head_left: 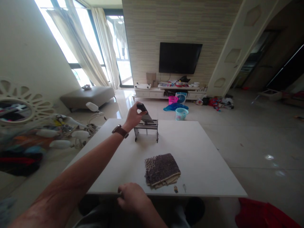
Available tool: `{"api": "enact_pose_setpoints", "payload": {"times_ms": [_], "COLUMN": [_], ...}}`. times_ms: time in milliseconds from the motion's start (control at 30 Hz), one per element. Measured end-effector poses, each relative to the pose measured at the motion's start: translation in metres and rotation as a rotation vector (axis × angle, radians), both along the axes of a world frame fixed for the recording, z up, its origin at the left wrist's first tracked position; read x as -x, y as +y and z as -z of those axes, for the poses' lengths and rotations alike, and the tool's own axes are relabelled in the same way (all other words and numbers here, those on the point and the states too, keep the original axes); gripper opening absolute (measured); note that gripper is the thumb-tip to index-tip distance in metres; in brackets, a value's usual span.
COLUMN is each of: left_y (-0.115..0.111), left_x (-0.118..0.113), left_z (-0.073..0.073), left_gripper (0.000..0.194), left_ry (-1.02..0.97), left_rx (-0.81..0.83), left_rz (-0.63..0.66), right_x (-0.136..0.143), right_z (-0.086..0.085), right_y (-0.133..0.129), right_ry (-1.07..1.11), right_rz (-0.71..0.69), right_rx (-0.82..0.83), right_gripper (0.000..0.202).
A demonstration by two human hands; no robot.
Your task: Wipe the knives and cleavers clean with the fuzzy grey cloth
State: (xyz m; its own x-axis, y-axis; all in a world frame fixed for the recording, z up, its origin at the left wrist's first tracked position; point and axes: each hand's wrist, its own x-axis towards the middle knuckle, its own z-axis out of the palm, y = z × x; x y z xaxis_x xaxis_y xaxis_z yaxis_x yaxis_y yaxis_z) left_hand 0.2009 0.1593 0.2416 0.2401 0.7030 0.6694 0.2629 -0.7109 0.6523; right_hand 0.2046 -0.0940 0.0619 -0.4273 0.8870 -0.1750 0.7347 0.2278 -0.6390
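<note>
At the left we see a jumble of arms with pale, shade-like ends beside the white bench. Our left arm stretches in over the bench, a dark-strapped watch on its wrist. Nearer to us, our right hand lies by the bench's near edge, fingers bent and drawn loosely together; its inner side is turned from view, so we cannot tell whether it grips anything.

Farther out, our left hand is closed on the dark upper end of a flat object, with thumb and fingers pinching it near the top. The object tilts, its grey lower part slanting down to the right, and its bottom end meets the top of a dark stand. We cannot tell how far it has gone into the stand's slot. The stand itself is upright on clear or thin sides, toward the far side of the bench.

Right of our right hand, a folded dark brown cloth with a pale edge lies flat, well apart from the stand. Just beside its near right corner sits a small brownish piece.
</note>
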Motion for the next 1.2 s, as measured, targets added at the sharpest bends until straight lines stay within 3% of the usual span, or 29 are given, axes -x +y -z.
{"api": "enact_pose_setpoints", "payload": {"times_ms": [433, 700, 800, 1067, 1200], "left_y": [0.029, 0.051, 0.056, 0.065, 0.068], "left_x": [-0.028, -0.068, -0.077, -0.084, -0.089], "left_z": [0.003, 0.002, 0.015, 0.069, 0.089], "left_gripper": [0.030, 0.030, 0.029, 0.028, 0.033], "left_ry": [0.129, 0.234, 0.266, 0.287, 0.246], "left_rx": [0.040, 0.098, 0.151, 0.331, 0.400], "left_rz": [-0.072, -0.030, -0.036, -0.132, -0.146], "right_x": [-0.003, 0.000, 0.000, 0.002, 0.004], "right_z": [-0.003, -0.005, -0.004, -0.005, -0.005], "right_y": [0.002, 0.005, 0.006, 0.005, 0.006], "right_ry": [0.020, -0.006, -0.016, -0.028, -0.026], "right_rz": [0.019, 0.007, 0.005, -0.041, -0.042], "right_rx": [-0.006, 0.005, 0.011, 0.011, 0.019], "right_gripper": [0.031, 0.031, 0.031, 0.029, 0.028]}}
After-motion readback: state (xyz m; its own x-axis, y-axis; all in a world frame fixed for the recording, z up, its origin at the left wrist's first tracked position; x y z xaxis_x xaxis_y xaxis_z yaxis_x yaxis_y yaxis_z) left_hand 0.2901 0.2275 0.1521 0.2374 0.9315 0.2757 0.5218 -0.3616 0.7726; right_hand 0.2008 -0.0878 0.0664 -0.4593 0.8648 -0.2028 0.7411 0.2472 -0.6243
